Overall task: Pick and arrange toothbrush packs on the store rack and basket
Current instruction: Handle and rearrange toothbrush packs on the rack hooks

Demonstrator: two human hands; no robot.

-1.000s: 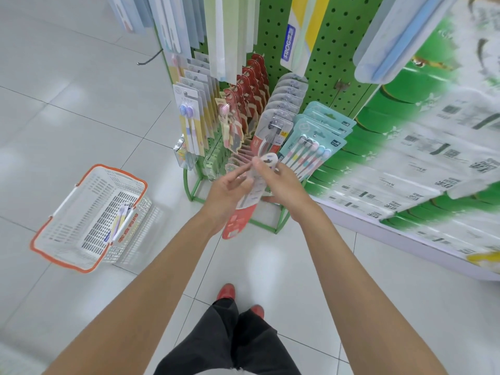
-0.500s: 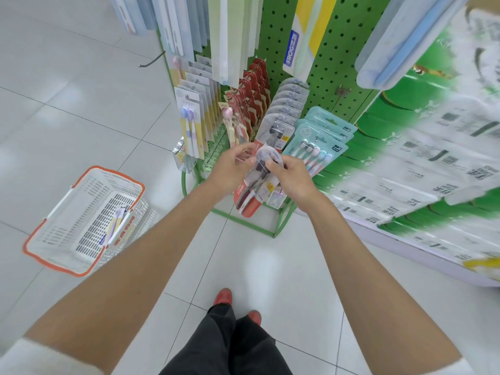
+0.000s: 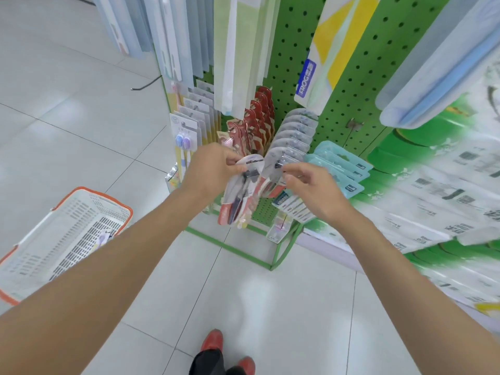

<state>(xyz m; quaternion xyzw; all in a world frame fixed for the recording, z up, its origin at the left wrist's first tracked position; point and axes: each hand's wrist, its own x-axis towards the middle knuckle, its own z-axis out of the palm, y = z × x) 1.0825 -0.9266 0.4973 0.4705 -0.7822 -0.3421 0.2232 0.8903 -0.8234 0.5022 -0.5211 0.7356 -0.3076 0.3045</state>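
My left hand (image 3: 213, 169) pinches the rounded white top of a red-and-grey toothbrush pack (image 3: 240, 193), which hangs down in front of the green pegboard rack (image 3: 349, 85). My right hand (image 3: 311, 185) pinches the front pack (image 3: 281, 161) of a row of matching grey-topped packs hanging on a hook. The two packs sit side by side, almost touching. A white basket with an orange rim (image 3: 65, 234) stands on the floor to the left, with a pack partly hidden behind my left forearm.
Rows of red packs (image 3: 259, 117), white-carded packs (image 3: 189, 123) and teal packs (image 3: 341, 163) hang on neighbouring hooks. Long packs hang overhead. A green frame base (image 3: 273, 263) juts onto the tiled floor. Stacked green-and-white goods (image 3: 438, 185) fill the right. My red shoes (image 3: 213, 342) are below.
Both hands rose toward the rack with the red-and-grey pack. My right hand left that pack and took hold of the front pack on the hook; the view moved closer.
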